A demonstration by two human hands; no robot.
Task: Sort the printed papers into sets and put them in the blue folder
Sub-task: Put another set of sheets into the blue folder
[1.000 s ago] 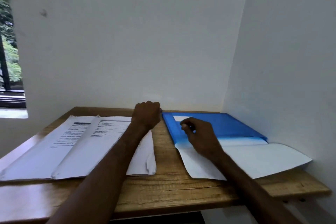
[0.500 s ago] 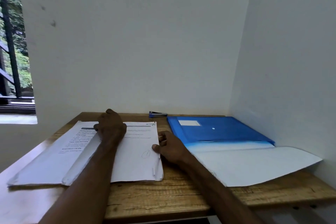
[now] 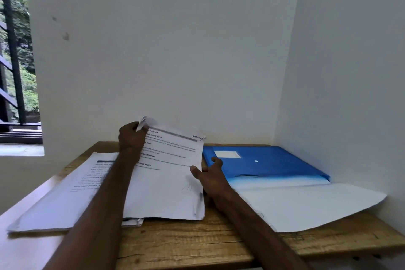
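We hold the printed sheet [image 3: 173, 173] just to the left of the blue folder [image 3: 280, 163], its far end raised off the table and tilted toward us while its near end stays down, level with the folder's front flap. Our left hand [image 3: 131, 139] is clenched round the sheet's far left corner, on the side away from the folder, and the paper crumples a little in that grip. Our right hand [image 3: 210, 176] is at the sheet's right edge, in the narrow gap beside the folder: the thumb lies on the printed face and the fingers reach past the edge, so it appears to pinch the sheet. Under the sheet, more paper shows at its near edge. Further left of the folder lies a second pile of printed papers [image 3: 65, 199], flat and partly crossed by our left forearm. The folder itself lies flat with its pale flap [image 3: 306, 206] spread toward us; a white label [image 3: 226, 154] and a small white dot [image 3: 256, 161] mark its blue face. Everything rests on a wooden table [image 3: 197, 243]. A white wall runs just right of the folder and another behind it; a window [image 3: 15, 61] opens well to its left.
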